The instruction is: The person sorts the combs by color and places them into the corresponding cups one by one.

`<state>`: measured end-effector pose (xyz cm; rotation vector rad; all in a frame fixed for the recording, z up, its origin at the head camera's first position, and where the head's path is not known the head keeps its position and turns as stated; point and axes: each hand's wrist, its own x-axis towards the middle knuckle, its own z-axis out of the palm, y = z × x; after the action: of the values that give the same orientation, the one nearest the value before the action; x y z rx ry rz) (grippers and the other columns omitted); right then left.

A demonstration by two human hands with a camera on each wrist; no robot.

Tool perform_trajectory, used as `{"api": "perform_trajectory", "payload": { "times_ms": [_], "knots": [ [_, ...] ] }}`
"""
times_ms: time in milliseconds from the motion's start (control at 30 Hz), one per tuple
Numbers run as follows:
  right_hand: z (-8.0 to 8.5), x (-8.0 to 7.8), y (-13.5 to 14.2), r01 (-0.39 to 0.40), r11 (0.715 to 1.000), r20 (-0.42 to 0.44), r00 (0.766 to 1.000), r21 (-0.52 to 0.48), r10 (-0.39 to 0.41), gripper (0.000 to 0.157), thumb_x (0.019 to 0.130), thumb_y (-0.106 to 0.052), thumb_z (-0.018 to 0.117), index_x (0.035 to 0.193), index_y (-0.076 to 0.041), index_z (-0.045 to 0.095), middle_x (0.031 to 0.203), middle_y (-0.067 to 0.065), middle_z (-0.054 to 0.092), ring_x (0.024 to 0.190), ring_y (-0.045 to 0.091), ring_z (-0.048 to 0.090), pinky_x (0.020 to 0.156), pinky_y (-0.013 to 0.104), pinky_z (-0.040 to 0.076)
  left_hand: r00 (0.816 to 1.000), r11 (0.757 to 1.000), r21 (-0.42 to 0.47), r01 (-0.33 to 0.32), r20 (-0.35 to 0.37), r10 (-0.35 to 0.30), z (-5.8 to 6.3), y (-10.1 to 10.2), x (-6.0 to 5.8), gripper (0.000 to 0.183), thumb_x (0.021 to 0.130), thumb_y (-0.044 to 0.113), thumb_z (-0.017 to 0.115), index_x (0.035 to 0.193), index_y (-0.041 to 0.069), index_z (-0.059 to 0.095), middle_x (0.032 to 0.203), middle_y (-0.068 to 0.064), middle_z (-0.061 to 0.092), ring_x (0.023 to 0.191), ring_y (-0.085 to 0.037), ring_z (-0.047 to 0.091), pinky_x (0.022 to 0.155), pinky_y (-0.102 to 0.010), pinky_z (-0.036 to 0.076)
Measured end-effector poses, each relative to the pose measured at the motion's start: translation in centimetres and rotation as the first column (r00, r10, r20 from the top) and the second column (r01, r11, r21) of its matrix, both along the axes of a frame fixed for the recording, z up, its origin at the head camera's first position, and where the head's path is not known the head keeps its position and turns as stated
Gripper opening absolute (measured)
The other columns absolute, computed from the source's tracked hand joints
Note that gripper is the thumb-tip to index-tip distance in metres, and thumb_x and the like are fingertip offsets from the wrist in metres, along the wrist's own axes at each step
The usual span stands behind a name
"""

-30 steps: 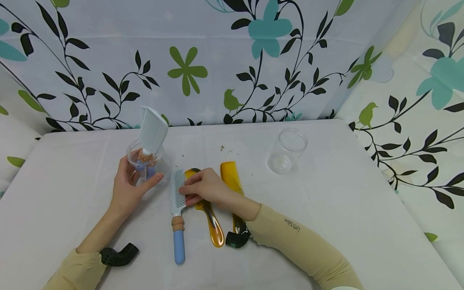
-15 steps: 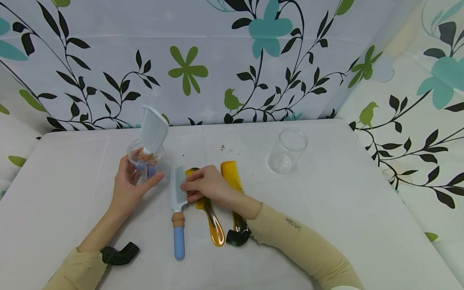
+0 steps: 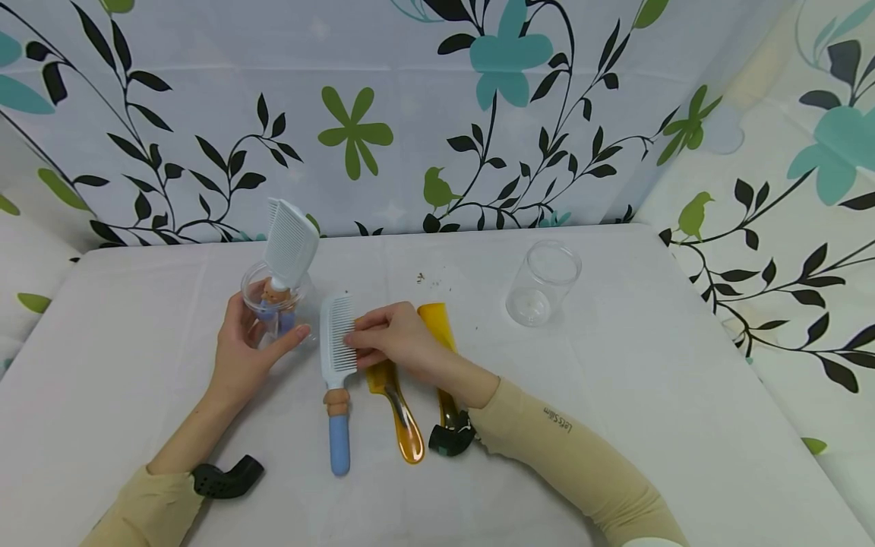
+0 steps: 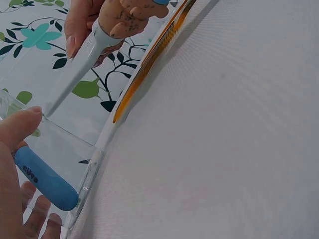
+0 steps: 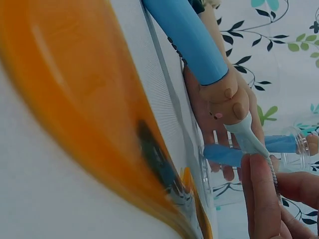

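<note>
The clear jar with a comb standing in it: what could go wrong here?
The standing comb carries its broad head above the rim, so the jar might tip if the left hand let go.

The right hand pinches the other blue-handled comb by its head, so it could slip or swing.

The right arm crosses over a yellow comb and might nudge it.

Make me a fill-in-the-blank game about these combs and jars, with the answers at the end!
1. The left hand holds a jar, and ____ more clear jar stands on the table.
2. The right hand pinches a comb whose handle is ____.
3. Another comb sits in the held jar, its handle pointing ____.

Missing words: one; blue; down.
</note>
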<state>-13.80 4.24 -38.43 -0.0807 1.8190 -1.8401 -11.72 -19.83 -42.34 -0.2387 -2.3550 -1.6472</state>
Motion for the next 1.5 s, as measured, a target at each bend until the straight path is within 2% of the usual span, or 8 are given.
{"api": "perform_trajectory", "payload": {
  "times_ms": [400, 733, 1000, 1267, 1500],
  "knots": [
    [0.6, -0.2, 0.4, 0.011, 1.0, -0.076, 0.997, -0.021, -0.013, 0.021, 0.091, -0.006, 0.071, 0.109, 0.005, 0.07, 0.095, 0.015, 0.075, 0.07, 0.016, 0.07, 0.071, 0.032, 0.062, 1.0, 1.0, 0.016, 0.004, -0.004, -0.004, 0.1, 0.0, 0.1, 0.081, 0.083, -0.004, 0.076, 0.149, 0.017, 0.033, 0.139, 0.012, 0.044, 0.129, -0.002, 0.044, 0.104, -0.008, 0.038],
    [1.2, -0.6, 1.0, 0.039, 0.995, -0.129, 0.99, -0.096, -0.051, 0.022, 0.091, -0.002, 0.069, 0.11, 0.01, 0.068, 0.092, 0.012, 0.071, 0.066, 0.014, 0.07, 0.072, 0.033, 0.063, 1.0, 1.0, 0.028, 0.014, -0.016, -0.014, 0.1, 0.1, 0.0, 0.081, 0.082, -0.005, 0.075, 0.148, 0.017, 0.034, 0.139, 0.013, 0.045, 0.128, -0.003, 0.044, 0.104, -0.008, 0.038],
    [1.5, -0.7, 1.4, 0.06, 0.992, -0.161, 0.984, -0.113, -0.078, 0.023, 0.092, -0.005, 0.069, 0.111, 0.009, 0.067, 0.099, 0.015, 0.072, 0.069, 0.013, 0.07, 0.074, 0.032, 0.063, 1.0, 0.999, 0.034, 0.011, -0.018, -0.01, -0.2, -0.1, -0.2, 0.08, 0.083, -0.004, 0.075, 0.148, 0.017, 0.035, 0.14, 0.009, 0.046, 0.128, -0.003, 0.045, 0.104, -0.01, 0.039],
    [2.2, -0.6, 1.6, 0.093, 0.986, -0.209, 0.97, -0.141, -0.122, 0.024, 0.093, -0.005, 0.068, 0.113, 0.009, 0.067, 0.104, 0.019, 0.073, 0.071, 0.013, 0.071, 0.076, 0.034, 0.062, 1.0, 1.0, 0.026, 0.004, -0.011, -0.004, -0.1, 0.0, -0.1, 0.08, 0.083, -0.002, 0.076, 0.149, 0.018, 0.035, 0.141, 0.009, 0.045, 0.129, -0.003, 0.045, 0.104, -0.01, 0.038],
    [2.8, -0.4, 1.9, 0.127, 0.968, -0.246, 0.952, -0.218, -0.18, 0.022, 0.094, -0.004, 0.067, 0.111, 0.009, 0.066, 0.097, 0.014, 0.073, 0.074, 0.013, 0.07, 0.077, 0.034, 0.062, 1.0, 0.999, 0.034, 0.0, -0.008, 0.001, 0.0, 0.1, -0.1, 0.081, 0.082, -0.004, 0.076, 0.148, 0.017, 0.035, 0.14, 0.012, 0.046, 0.129, -0.003, 0.045, 0.103, -0.01, 0.039]
  ]
}}
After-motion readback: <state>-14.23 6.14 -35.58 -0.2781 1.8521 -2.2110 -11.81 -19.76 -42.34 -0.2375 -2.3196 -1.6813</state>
